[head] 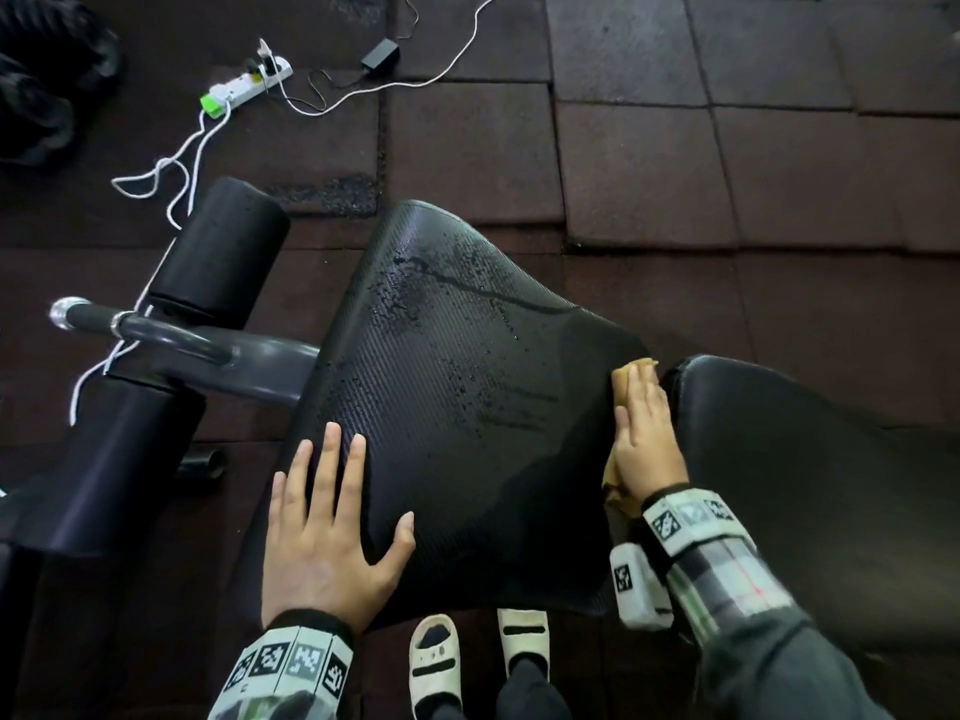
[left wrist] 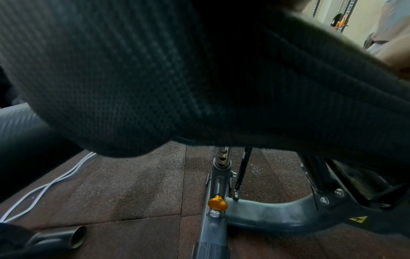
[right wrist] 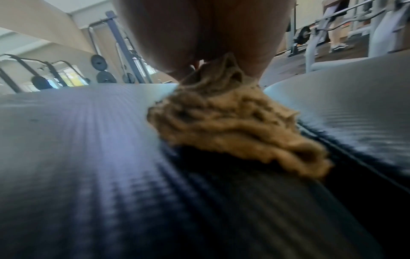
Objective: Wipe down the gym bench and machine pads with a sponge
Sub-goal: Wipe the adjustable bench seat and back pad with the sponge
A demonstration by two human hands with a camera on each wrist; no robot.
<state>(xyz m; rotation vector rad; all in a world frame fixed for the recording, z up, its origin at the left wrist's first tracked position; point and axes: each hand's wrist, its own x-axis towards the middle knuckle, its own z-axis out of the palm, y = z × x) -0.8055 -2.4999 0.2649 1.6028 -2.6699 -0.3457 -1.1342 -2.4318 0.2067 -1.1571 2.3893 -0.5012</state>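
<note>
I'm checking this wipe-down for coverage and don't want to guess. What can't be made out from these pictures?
- Sponge: head view, mostly hidden under the flat right hand; its full shape is unclear.
- Left hand: absent from the left wrist view; the seat pad fills the frame.
- Back pad: cut off by the right edge of the head view.
- Right wrist view: blurred, so wetness cannot be judged.
</note>
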